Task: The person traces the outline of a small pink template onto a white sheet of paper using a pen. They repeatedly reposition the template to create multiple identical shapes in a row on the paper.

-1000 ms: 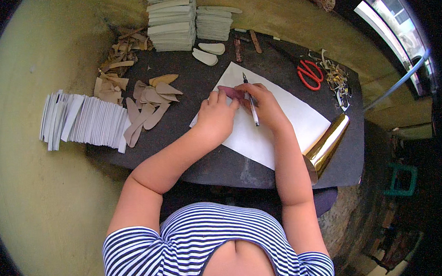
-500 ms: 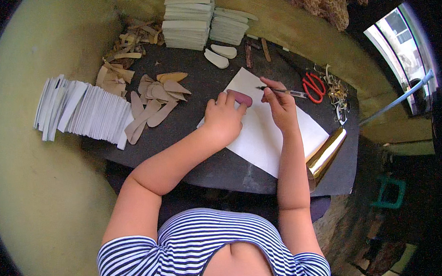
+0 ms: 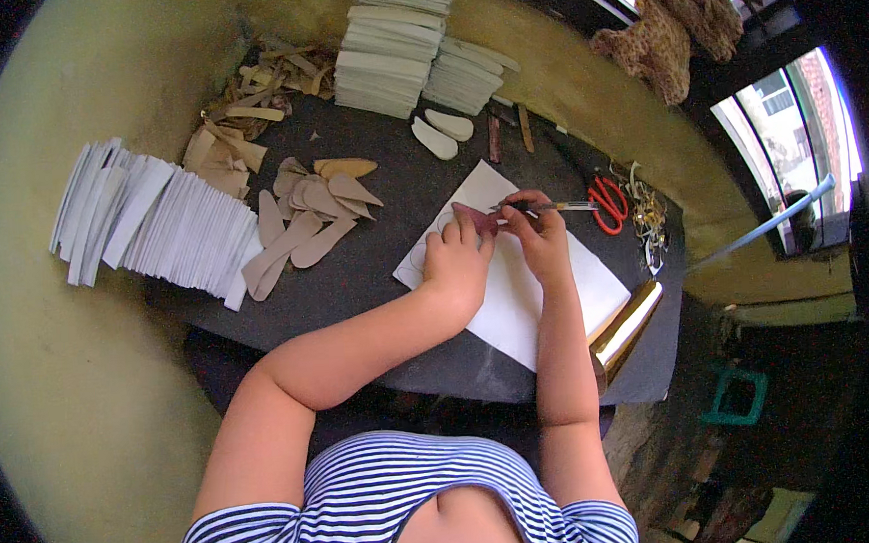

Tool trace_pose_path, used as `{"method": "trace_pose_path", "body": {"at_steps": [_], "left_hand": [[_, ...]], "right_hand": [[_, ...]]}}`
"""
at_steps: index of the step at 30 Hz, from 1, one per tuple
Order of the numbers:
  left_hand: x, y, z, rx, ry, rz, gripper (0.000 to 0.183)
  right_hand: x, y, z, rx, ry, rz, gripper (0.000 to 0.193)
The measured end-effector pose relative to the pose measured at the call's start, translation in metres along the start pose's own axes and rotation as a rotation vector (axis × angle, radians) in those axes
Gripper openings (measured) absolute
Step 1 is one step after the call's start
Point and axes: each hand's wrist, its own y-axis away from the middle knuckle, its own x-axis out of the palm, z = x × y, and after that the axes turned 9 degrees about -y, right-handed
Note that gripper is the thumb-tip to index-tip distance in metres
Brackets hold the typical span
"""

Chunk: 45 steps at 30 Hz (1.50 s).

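Clearly, the white strips [image 3: 162, 222] stand packed on edge at the far left, probably so they stay upright and countable, with tan cutouts [image 3: 304, 219] heaped beside them, away from your working spot. Next, your left hand [image 3: 457, 270] rests on the maroon piece [image 3: 475, 215], its grip loosely spread and fingers bearing down, apparently to stop that piece sliding on the white sheet [image 3: 508, 322]. The maroon piece lies flat on the sheet's upper part, between your hands. Your right hand [image 3: 541, 234] pinches the pen [image 3: 571, 205] near its tip, likely for close control along the edge. Farther right, red-handled scissors [image 3: 609, 206] and a gold roll [image 3: 628, 332] sit on the table [image 3: 425, 378], seemingly within easy reach.
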Motion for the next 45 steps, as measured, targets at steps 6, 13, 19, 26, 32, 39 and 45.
{"method": "trace_pose_path", "body": {"at_steps": [6,13,19,26,32,39,45], "left_hand": [[-0.006,-0.001,0.003,0.005,0.007,0.007,0.050],[-0.010,0.009,-0.001,0.086,-0.019,-0.018,0.036],[-0.007,0.014,-0.015,0.112,-0.043,0.032,0.033],[-0.002,0.012,-0.012,0.097,-0.044,-0.173,0.039],[0.004,0.005,-0.020,0.074,0.013,-0.112,0.040],[0.006,-0.002,-0.026,0.051,0.005,-0.085,0.039],[0.015,-0.003,-0.029,-0.018,-0.066,-0.231,0.039]], "right_hand": [[0.023,-0.027,0.005,0.031,-0.052,0.051,0.020],[0.021,-0.037,-0.009,0.031,0.054,0.199,0.017],[0.015,-0.041,-0.005,-0.002,0.355,0.371,0.015],[0.022,-0.041,0.007,-0.056,0.469,0.390,0.014],[0.031,-0.040,0.018,-0.044,0.560,0.392,0.016],[0.038,-0.051,0.038,-0.059,0.783,0.552,0.014],[0.048,-0.063,0.053,-0.076,0.928,0.743,0.016]]}}
